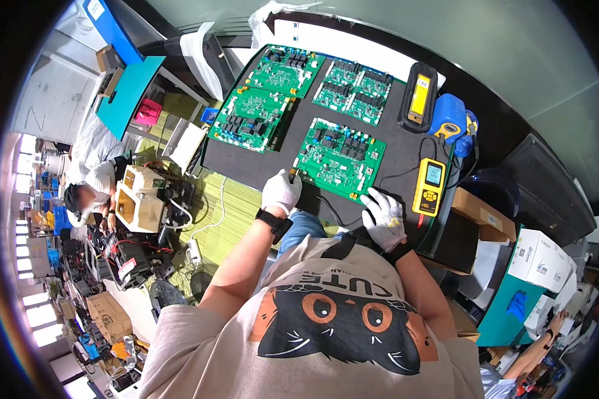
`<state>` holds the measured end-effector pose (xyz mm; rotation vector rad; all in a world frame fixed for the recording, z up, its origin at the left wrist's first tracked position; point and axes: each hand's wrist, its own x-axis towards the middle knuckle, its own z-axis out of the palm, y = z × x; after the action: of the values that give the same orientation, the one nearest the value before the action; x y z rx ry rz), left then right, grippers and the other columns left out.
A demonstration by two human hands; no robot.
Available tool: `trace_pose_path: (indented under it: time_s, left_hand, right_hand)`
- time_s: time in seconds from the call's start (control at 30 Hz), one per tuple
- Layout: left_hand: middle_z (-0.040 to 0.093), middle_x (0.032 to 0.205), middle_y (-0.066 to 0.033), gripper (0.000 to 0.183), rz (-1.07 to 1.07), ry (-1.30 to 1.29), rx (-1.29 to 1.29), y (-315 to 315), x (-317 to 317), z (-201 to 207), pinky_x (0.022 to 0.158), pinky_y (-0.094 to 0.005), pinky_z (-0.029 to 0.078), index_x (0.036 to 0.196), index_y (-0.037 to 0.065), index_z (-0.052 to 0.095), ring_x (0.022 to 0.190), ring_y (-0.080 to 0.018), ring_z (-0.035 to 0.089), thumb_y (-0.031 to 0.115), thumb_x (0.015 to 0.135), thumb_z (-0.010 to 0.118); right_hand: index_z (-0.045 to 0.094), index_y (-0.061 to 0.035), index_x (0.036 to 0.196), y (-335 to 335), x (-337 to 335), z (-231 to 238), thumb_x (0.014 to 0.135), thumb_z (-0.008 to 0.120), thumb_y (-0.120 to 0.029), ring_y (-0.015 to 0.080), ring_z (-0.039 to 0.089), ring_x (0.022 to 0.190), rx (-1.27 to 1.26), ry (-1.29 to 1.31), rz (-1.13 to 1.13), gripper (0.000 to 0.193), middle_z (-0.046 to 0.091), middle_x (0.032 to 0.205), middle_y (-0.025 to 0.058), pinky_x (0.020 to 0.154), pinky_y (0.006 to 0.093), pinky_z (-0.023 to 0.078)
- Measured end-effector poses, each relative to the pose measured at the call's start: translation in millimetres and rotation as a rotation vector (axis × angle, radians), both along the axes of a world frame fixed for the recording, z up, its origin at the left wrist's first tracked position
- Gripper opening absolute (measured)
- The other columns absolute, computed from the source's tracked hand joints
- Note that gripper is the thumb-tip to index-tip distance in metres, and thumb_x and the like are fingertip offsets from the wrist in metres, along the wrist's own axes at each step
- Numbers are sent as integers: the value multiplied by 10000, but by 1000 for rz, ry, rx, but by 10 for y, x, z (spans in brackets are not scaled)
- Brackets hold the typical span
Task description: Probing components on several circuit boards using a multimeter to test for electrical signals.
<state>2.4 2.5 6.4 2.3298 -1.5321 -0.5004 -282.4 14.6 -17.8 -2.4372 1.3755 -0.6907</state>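
A green circuit board with dark relays and blue parts lies on the dark mat in front of me. My left hand, in a white glove, has its fingers closed at the board's near left corner, beside a small orange-brown connector. At the near right corner is my right hand, also gloved, with fingers stretched out and their tips at or just beside the board's edge. To its right lies a yellow multimeter with a lit display. A dark cable runs beneath the board's near edge.
More green boards lie in stacks at the far left, and a group of smaller boards lies beyond. A black-and-yellow device and a blue tool stand at the right. An open cardboard box sits near the right edge. Other people work at both sides.
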Motion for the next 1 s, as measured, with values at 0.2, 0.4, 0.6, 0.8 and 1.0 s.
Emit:
trace_pose_path:
  time_s: [0.2,0.4,0.6,0.8,1.0]
  left_hand:
    - [661,794,-259,307,11,29,-1,25,4,-9,690,-500,520,886,0,597,780,-440,645,307,865,615]
    - [663,835,-223,281,44,3,-64,77,-69,-9,678,-489,514,930,29,559,787,-418,646,290,863,637]
    - [648,852,-190,209,-45,-75,-161,125,-78,-56,672,-471,513,919,47,564,780,-395,638,241,872,625]
    - [649,846,-186,190,-56,-77,-169,114,-73,-65,670,-468,514,890,46,572,772,-384,640,229,872,619]
    - [654,839,-185,194,-64,-84,-165,112,-43,-109,663,-467,515,887,48,574,758,-381,643,237,873,615]
  right_hand:
    - [674,-167,1144,-1,-7,-9,805,644,-222,282,528,1118,-22,-11,9,345,576,1288,42,958,447,403]
    - [673,-167,1146,2,-8,4,807,643,-220,274,518,1125,-16,-4,8,344,576,1284,36,965,438,394]
    - [674,-169,1142,8,-6,-9,810,637,-216,269,516,1124,-48,-4,7,338,577,1281,33,970,431,387]
    - [673,-167,1142,4,-13,-14,812,634,-216,268,517,1122,-30,-7,9,335,576,1284,35,970,432,385]
    - [669,-161,1144,4,-7,10,810,640,-207,275,514,1121,-29,-6,15,338,574,1286,44,971,434,387]
